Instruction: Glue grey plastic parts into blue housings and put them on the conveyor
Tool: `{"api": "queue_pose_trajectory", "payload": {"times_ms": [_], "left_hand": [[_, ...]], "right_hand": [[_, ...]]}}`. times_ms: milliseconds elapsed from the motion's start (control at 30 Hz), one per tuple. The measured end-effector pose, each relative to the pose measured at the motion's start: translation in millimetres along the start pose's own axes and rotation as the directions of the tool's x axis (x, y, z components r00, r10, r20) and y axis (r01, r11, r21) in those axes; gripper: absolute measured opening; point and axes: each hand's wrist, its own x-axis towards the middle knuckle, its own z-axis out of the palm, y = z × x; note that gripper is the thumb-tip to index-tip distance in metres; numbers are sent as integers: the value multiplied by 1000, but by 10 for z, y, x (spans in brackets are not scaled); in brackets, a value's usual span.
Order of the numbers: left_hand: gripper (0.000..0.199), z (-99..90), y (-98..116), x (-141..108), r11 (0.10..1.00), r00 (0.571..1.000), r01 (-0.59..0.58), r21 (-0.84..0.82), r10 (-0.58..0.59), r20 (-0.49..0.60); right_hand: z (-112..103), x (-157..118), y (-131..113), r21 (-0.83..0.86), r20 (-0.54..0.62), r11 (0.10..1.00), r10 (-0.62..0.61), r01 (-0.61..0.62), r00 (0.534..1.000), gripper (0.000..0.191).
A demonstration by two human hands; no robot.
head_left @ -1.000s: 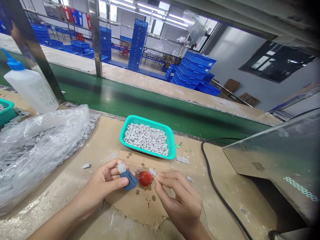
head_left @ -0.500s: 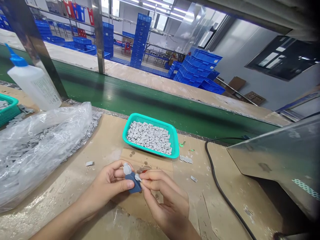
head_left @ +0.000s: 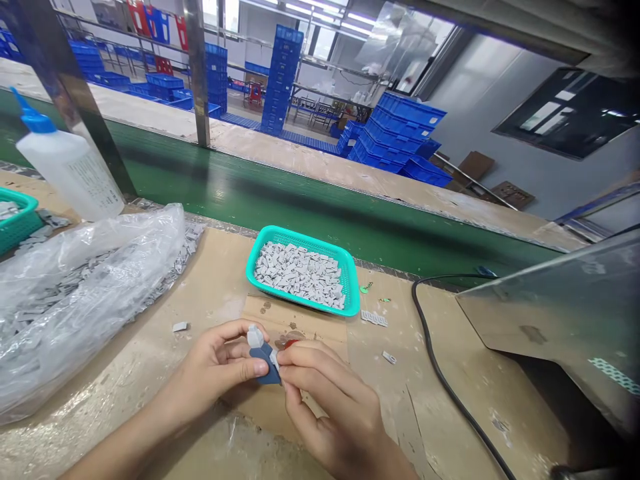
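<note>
Blue plastic crates stand stacked high — strip lights overhead.

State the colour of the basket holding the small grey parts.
The basket is bright teal plastic; it shows best in the head view.

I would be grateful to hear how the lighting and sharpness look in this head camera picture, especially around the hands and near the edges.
In the head view, the left hand and right hand look fairly sharp, with soft shadows; glare streaks the plastic bag and the green conveyor belt; the far windows blow out; wide-angle distortion tilts the steel post; the right edge darkens.
</note>
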Motion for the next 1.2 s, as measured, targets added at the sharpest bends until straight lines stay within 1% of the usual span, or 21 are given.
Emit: {"api": "queue_pose_trajectory", "payload": {"times_ms": [100,233,333,400,500,600,700,833,900,1033,1100,1200], "left_hand": [[17,3,-11,-2,1000,999,-11,13,12,-34],[19,15,-37,-20,1000,995,-4,12,5,-98],[18,25,-50,-23,1000,994,6,-7,-7,-108],[19,25,-54,-22,1000,994,14,-11,-16,-111],[22,12,-51,-24,1000,992,26,2,-25,-124],[20,2,-40,-33,1000,996,13,16,-11,-94],[21,15,-31,-40,1000,996,8,24,-6,-91],[24,52,-24,-35,999,980,38,-7,-38,-194],[23,62,-23,-28,995,973,65,-76,-80,-218],[28,59,-28,-12,971,977,70,-227,-113,-179],[32,60,-25,-6,961,977,69,-269,-119,-175],[27,77,0,1,934,966,89,-346,-165,-198]], "right_hand": [[23,-20,-30,-31,-19,1000,-4,3,1000,27],[99,-113,-30,-175,-54,983,-74,63,996,37],[151,-146,-15,-255,-77,964,-102,79,992,38],[174,-129,-15,-238,-123,970,-84,53,989,34],[192,-93,-30,-138,-209,990,-10,-19,978,30],[206,-109,-42,-128,-238,991,8,-40,971,31],[231,-161,-40,-180,-224,984,-24,-17,974,31],[274,-185,-15,-246,-203,967,-115,63,972,30],[281,-168,5,-296,-189,948,-179,118,965,29],[256,-127,41,-393,-93,889,-292,234,952,24],[236,-117,49,-423,-62,866,-323,269,944,22],[203,-103,41,-449,-40,847,-339,286,940,20]]}}
